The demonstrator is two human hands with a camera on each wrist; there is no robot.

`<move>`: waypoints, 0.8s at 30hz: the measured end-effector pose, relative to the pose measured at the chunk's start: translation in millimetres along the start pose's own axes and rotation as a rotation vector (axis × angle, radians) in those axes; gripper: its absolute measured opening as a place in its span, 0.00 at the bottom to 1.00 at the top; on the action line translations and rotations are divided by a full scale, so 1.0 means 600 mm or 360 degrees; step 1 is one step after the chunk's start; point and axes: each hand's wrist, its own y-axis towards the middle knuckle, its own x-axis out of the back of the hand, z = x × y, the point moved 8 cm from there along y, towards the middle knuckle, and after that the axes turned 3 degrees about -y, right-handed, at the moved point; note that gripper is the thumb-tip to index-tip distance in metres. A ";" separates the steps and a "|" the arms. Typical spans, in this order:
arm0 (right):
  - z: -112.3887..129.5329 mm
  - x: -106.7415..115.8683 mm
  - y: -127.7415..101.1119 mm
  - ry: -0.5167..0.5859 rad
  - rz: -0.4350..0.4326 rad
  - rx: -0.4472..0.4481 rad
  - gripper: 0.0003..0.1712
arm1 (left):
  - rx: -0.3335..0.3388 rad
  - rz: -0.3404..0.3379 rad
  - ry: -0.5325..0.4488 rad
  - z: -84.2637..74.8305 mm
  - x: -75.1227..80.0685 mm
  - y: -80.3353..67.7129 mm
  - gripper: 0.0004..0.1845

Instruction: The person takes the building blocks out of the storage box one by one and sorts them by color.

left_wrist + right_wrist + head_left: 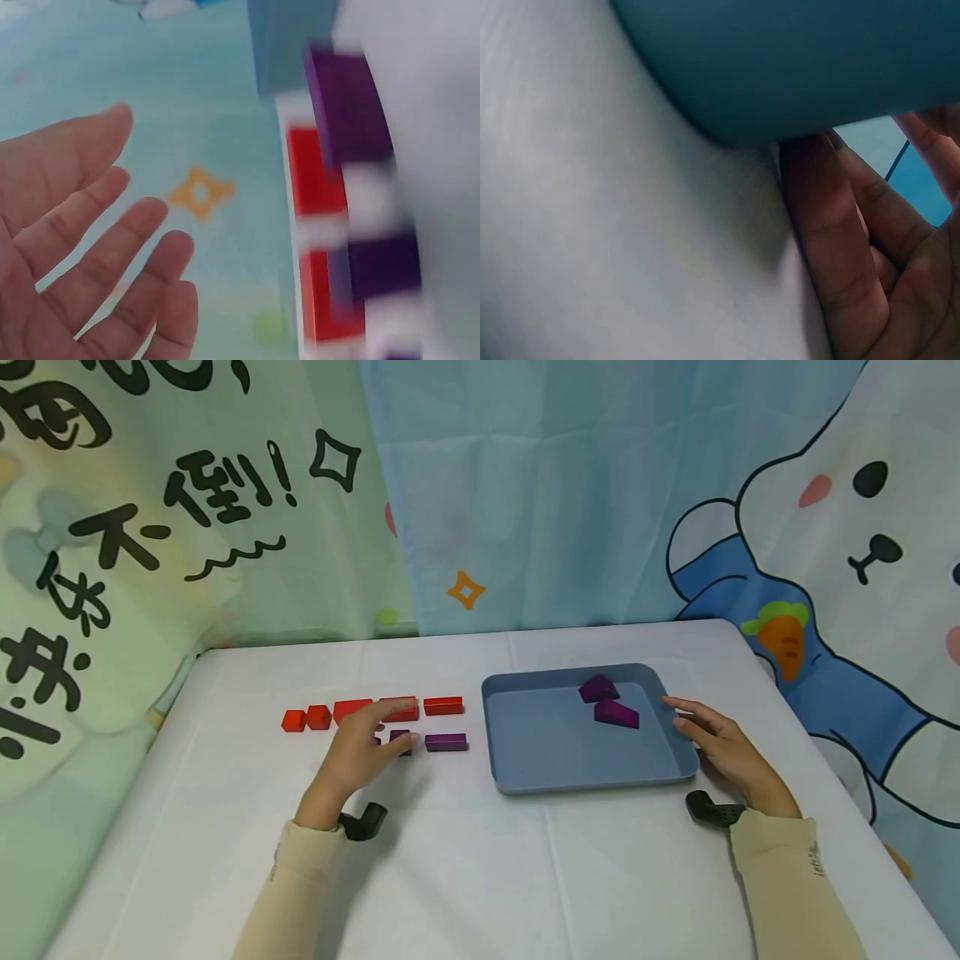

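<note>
My left hand (360, 747) hovers over two rows of blocks, its fingers spread and nothing in its grasp. Beneath it and to its left lie red blocks, among them a small red block (293, 721) and a long red block (443, 706). In the nearer row a purple block (446, 742) lies right of the hand; other purple blocks are partly hidden under the fingers. At the right side of the blue-grey tray (540, 760), my right hand (720, 743) rests with extended fingers against the edge. Two purple blocks, one wedge-like (617, 714), lie inside the tray.
A white cloth covers the table (465, 860). Behind it hangs a printed curtain (540, 510), with a cartoon figure on the right. Each wrist wears a black camera mount, such as the left mount (363, 822).
</note>
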 end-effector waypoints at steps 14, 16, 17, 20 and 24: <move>0.001 0.002 -0.004 0.0015 -0.0023 0.0002 0.34 | -0.0159 0.0195 -0.0804 -0.136 -0.226 0.091 0.22; 0.003 0.002 -0.005 0.0011 -0.0024 -0.0002 0.34 | -0.0102 0.0207 -0.0897 -0.147 -0.261 0.106 0.22; 0.003 0.002 -0.005 0.0008 -0.0025 -0.0006 0.34 | -0.0072 0.0212 -0.0932 -0.151 -0.278 0.112 0.22; 0.005 0.001 -0.006 0.0022 -0.0023 -0.0005 0.34 | 0.0055 0.0222 -0.0991 -0.154 -0.325 0.130 0.22; 0.004 0.000 -0.006 0.0044 -0.0013 -0.0021 0.35 | 0.0241 0.0200 -0.0990 -0.149 -0.368 0.148 0.22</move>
